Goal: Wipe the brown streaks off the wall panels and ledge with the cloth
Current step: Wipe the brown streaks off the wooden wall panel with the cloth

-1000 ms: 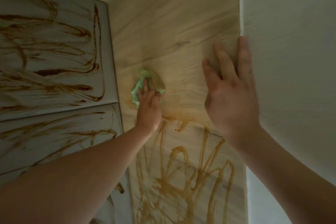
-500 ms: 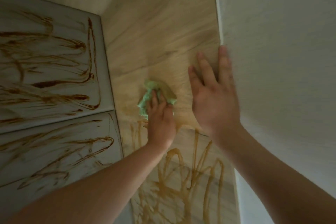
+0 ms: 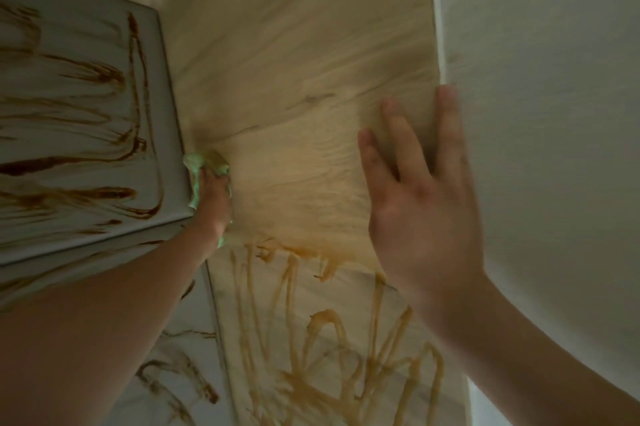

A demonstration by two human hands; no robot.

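Cloth (image 3: 202,162), judged soft and light, is wadded in the curled grip of the left hand (image 3: 213,199) at the beige panel (image 3: 294,62) corner, best held bunched under the palm; right hand (image 3: 422,207) spread flat.

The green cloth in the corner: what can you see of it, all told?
The crumpled light green cloth is soft, bunched fabric, its top edge stained brown. The left hand presses it against the pale wood-look wall panel, right in the corner where that panel meets the streaked grey panel. Most of it hides under the hand; green edges poke out above the fingers, beside the grey panel and near the wrist. Blur hides how the fingers lie.
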